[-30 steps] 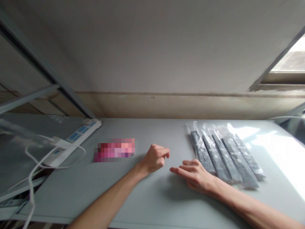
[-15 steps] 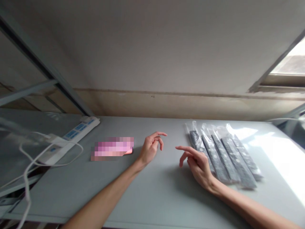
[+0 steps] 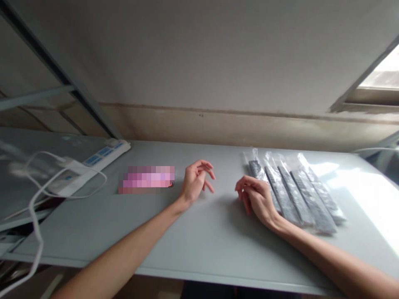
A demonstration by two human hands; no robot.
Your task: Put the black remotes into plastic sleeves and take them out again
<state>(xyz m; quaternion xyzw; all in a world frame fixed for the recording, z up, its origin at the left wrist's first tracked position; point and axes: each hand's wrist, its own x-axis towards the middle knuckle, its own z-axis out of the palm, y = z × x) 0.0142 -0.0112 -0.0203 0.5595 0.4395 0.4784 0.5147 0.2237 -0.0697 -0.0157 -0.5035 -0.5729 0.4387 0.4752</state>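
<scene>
Left hand (image 3: 193, 182): raised over the middle of the table (image 3: 187, 245), fingers bent and loosely spread, thumb apart. This grip contains no visible object. The nearest article is the pink item (image 3: 148, 180), lying flat beside it; pixelation masks its surface.

Right hand (image 3: 258, 201): fingers curled inward, no object visible. Whether the fingertips press together cannot be told. The hand overlaps the nearest of five slim, dark, button-faced articles (image 3: 296, 195), apparently remote controls, in clear plastic sleeves. They lie side by side, aslant, on the right part of the table; contact with the hand cannot be confirmed.

Handling, as a judgement: hold both wrists loose and the hands apart, with the fingers relaxed. Maintain clearance between the right forearm and the sleeves, since thin film could snag or slide and disturb the row.

Left side: a white power strip (image 3: 102, 155) lies at an angle, with a looped white cable (image 3: 36, 228) beside it.

Markings: the strip bears blue panels, without readable text. Button legends are too small to read. No brand can be identified.
</scene>
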